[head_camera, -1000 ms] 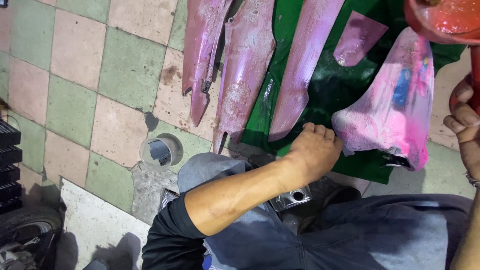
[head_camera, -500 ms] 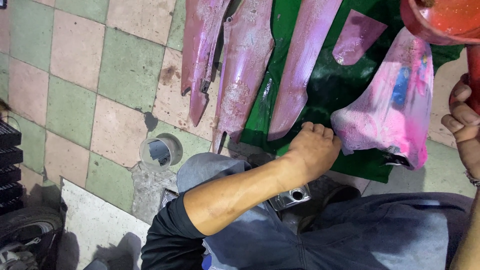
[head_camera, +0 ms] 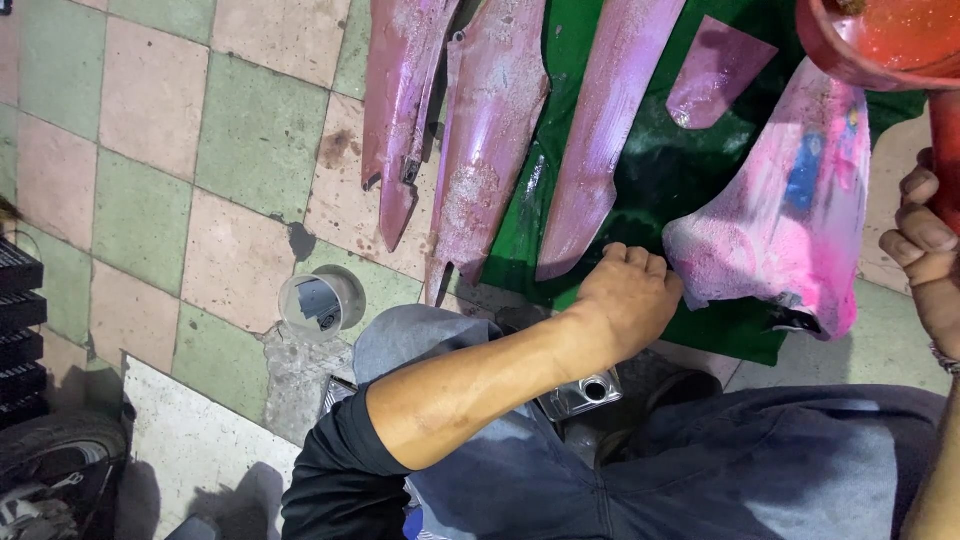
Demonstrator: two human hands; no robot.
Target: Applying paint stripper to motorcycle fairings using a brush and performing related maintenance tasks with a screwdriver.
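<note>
My left hand point(head_camera: 630, 295) reaches forward over my knee, its fingers curled on the lower left edge of a curved body panel point(head_camera: 780, 220) dusted in bright pink paint. This panel lies on a green sheet point(head_camera: 640, 180). At the right edge of the view, my right hand point(head_camera: 928, 262) grips the red handle of a spray gun point(head_camera: 945, 150). The gun's red cup point(head_camera: 880, 40) hangs above the panel at the top right. Three long purple-pink panels point(head_camera: 490, 130) and one small piece point(head_camera: 715, 70) lie beside it.
The floor is pink and green tiles point(head_camera: 150, 150). A clear plastic cup point(head_camera: 320, 300) stands on it near my knee, and a small metal can point(head_camera: 580, 392) sits under my forearm. A tyre point(head_camera: 50, 470) and a black slatted crate point(head_camera: 20, 330) are at the left.
Both hands keep their holds. The red cup has drifted slightly left in view.
</note>
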